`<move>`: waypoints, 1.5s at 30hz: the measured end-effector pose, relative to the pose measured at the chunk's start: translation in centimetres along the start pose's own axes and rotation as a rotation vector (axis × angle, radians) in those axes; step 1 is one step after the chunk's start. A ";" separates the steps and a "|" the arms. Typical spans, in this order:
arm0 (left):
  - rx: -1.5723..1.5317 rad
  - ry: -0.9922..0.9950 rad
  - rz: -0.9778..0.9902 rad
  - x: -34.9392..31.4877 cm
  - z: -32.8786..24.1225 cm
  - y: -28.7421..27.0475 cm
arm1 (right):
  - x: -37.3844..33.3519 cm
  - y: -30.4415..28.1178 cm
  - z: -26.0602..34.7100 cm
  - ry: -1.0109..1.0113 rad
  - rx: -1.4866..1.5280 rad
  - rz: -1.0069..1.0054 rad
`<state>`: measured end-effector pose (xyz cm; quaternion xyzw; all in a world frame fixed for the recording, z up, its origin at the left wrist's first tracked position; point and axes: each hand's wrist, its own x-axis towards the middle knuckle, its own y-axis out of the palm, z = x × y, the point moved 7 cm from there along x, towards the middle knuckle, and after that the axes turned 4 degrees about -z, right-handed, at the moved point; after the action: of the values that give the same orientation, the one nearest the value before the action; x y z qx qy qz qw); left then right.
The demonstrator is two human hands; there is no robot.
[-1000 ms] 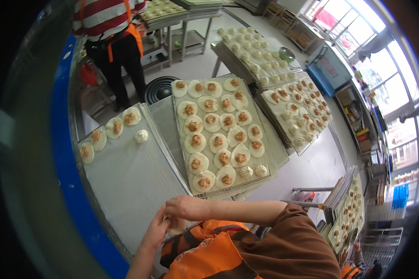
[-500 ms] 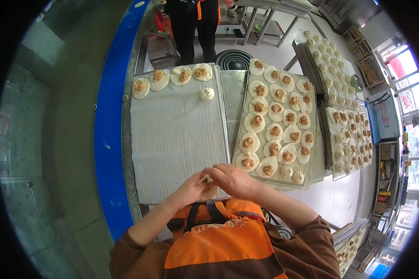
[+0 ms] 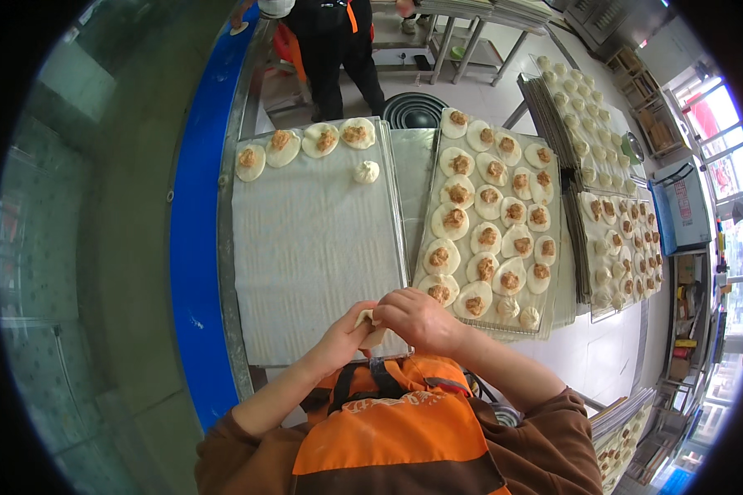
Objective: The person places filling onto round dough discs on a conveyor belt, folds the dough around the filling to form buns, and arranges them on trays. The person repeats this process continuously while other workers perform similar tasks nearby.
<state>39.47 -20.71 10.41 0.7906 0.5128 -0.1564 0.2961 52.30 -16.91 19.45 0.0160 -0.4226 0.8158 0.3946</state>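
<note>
1. Pale, lined left tray (image 3: 314, 247) spreads beneath the hands, mostly bare, with a blue strip (image 3: 194, 280) running along its left.
2. Nearest is the person's own orange apron (image 3: 388, 429), close to the tray's near edge.
3. Over the tray's near right corner is the dough (image 3: 372, 337), held between both hands and partly hidden by them. Fingers of the left hand (image 3: 343, 337) curl around it; those of the right hand (image 3: 418, 320) are bunched narrow at its upper edge.
4. Just right, past a narrow gap, lies the right tray (image 3: 540, 299), crowded with filling-topped rounds (image 3: 474, 306). Two closed buns (image 3: 508, 308) sit in its near right corner. The right forearm passes just in front of it.
5. At the left tray's far end, four topped rounds (image 3: 319, 140) form a row, with one pleated bun (image 3: 366, 172) just nearer, on the right.
6. Beyond the gap between trays stands a dark ringed bowl (image 3: 418, 110).
7. Farther right, stacked trays (image 3: 575, 268) bear more rounds and buns, near a chest (image 3: 685, 206).
8. Far off, a co-worker in dark trousers (image 3: 322, 66) stands beyond the left tray; windows (image 3: 733, 148) light the far right.
</note>
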 end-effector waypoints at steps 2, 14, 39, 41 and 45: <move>0.158 0.016 0.007 0.4 -0.4 -0.3 | 0.0 0.5 -0.7 0.106 -0.006 0.075; -0.553 -0.127 -0.053 1.1 -0.4 0.5 | 0.9 1.0 -1.4 0.089 -0.112 0.098; -0.490 -0.024 -0.145 1.3 0.8 0.8 | 2.1 -0.9 0.0 0.071 -0.077 0.079; -0.409 0.027 -0.136 1.6 0.7 0.6 | 2.1 -0.7 0.4 0.006 -0.108 0.099; -0.246 0.159 -0.116 1.4 -0.2 0.5 | 2.1 -1.1 -0.3 0.126 0.031 -0.020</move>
<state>40.47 -19.71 9.97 0.7272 0.5948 -0.0460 0.3396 51.68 -14.98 20.79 -0.0253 -0.3840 0.8176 0.4283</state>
